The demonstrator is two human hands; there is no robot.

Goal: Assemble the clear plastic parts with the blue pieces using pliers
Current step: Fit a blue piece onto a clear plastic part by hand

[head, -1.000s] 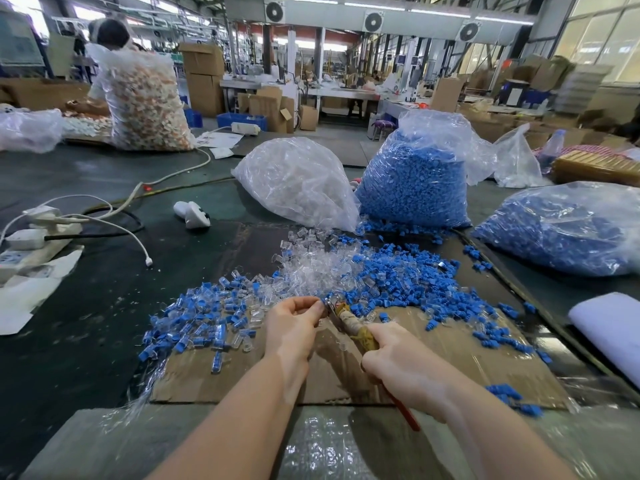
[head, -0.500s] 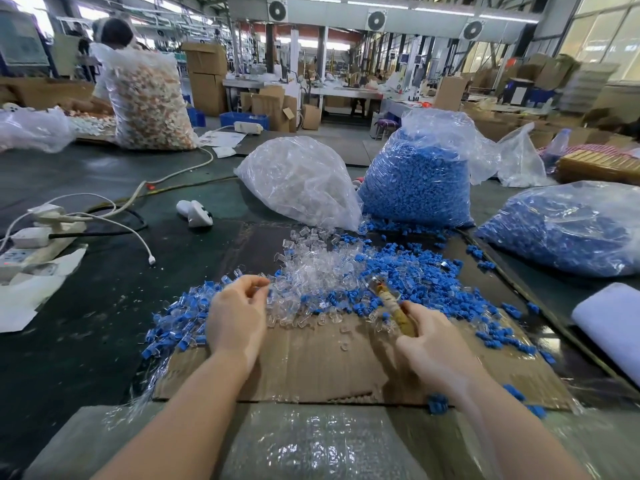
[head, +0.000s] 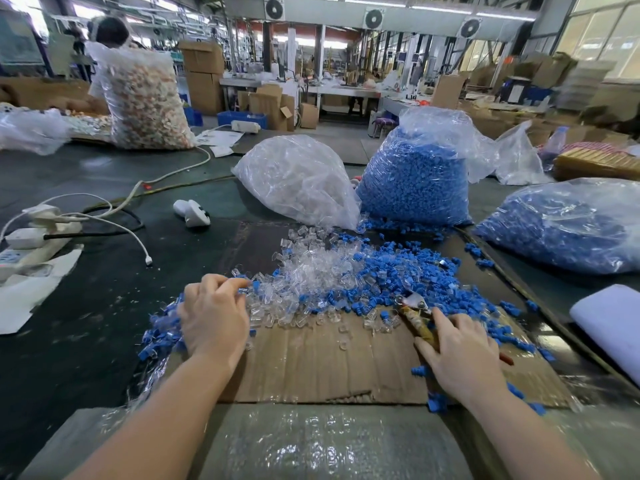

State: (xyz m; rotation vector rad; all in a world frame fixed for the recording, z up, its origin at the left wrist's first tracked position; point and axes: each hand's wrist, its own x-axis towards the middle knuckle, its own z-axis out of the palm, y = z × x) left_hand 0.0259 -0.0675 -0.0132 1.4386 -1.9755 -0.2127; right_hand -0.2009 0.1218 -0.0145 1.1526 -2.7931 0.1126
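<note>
Resting on the cardboard sheet (head: pixel 311 368) nearest the viewer: right hand (head: pixel 460 358), fingers curled round the pliers (head: pixel 414 311) by the handles, metal nose pointing away. Left of it, left hand (head: pixel 211 317), fingers loosely curled over the loose parts; whether they pinch one cannot be told. Beyond both hands, at the sheet's far edge: clear plastic parts (head: pixel 311 271) mingled with blue pieces (head: pixel 398 275). Judged light, rigid, slippery; best pinched singly at the sides. Farther on the bench: clear bag (head: pixel 294 178), blue bag (head: pixel 412 181).
</note>
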